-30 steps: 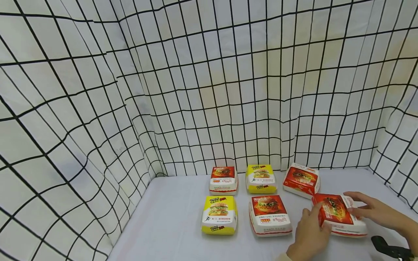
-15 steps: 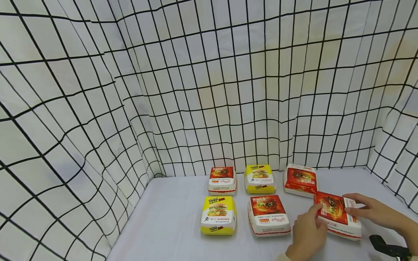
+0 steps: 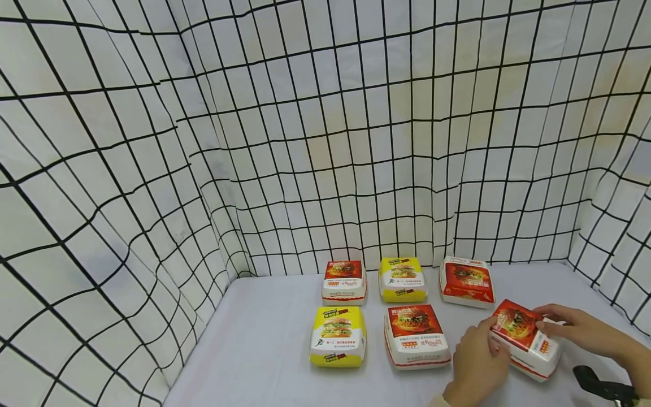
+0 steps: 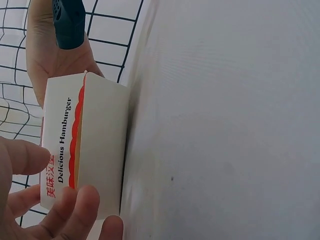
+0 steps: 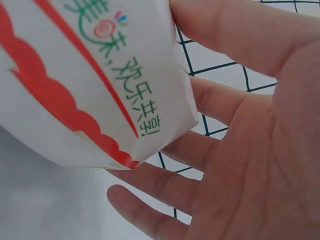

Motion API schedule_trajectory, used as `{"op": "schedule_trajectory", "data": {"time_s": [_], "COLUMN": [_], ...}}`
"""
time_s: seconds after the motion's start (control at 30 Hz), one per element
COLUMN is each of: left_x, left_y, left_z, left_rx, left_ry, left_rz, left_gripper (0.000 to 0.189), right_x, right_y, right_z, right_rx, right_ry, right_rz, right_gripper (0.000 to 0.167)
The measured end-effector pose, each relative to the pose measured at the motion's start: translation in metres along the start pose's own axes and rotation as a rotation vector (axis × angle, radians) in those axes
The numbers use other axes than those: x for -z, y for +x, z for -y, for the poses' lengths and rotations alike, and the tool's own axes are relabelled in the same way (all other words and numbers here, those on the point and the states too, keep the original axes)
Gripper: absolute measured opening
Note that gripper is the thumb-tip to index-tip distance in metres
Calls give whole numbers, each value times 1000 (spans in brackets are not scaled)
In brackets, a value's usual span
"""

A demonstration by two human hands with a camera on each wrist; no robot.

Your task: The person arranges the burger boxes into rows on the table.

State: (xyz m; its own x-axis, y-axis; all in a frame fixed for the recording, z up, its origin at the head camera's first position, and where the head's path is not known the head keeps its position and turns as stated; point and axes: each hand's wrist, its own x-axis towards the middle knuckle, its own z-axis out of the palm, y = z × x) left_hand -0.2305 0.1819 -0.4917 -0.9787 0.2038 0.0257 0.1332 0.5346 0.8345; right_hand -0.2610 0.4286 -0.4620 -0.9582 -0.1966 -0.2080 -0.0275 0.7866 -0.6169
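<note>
A red-and-white hamburger box [image 3: 524,339] stands at the right of the table, turned askew, between both hands. My left hand [image 3: 478,362] holds its left side, thumb on the upper edge and fingers against the side; the left wrist view shows "Delicious Hamburger" on that side panel [image 4: 62,135]. On the opposite side my right hand [image 3: 580,330] grips the box, with the thumb over the top edge and fingers along the side. In the right wrist view green lettering shows on the box's white wall [image 5: 165,75]. Its underside is hidden.
Left of the hands sit a red-and-white box [image 3: 417,337] and a yellow box [image 3: 338,337]. Behind are a red-and-white box [image 3: 343,282], a yellow box [image 3: 403,280] and a tilted-looking red box [image 3: 467,281]. A white cloth wall with black grid lines [image 3: 330,141] encloses the white table [image 3: 244,339].
The held box has turned clockwise, its printed white band swinging toward the lower right. The red box behind it has straightened slightly and now stands apart from it. Both hands keep their hold.
</note>
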Motion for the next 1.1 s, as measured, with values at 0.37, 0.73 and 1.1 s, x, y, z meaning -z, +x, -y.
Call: {"op": "schedule_trajectory", "data": {"time_s": [0.37,0.73,1.1], "left_x": [0,1,0], "left_y": [-1,0,1], "left_z": [-1,-5,-1], "left_rx": [33,71,57], "left_ry": [41,85,74], "left_rz": [34,79,62], "left_gripper": [54,64,70], "right_x": [0,-1,-2], "right_y": [-1,-1,0], "right_z": [5,4,7], "right_rx": [-33,-47,-39], "right_ry": [24,51,29], "right_rz": [30,48,26], "right_gripper": [65,68,71]}}
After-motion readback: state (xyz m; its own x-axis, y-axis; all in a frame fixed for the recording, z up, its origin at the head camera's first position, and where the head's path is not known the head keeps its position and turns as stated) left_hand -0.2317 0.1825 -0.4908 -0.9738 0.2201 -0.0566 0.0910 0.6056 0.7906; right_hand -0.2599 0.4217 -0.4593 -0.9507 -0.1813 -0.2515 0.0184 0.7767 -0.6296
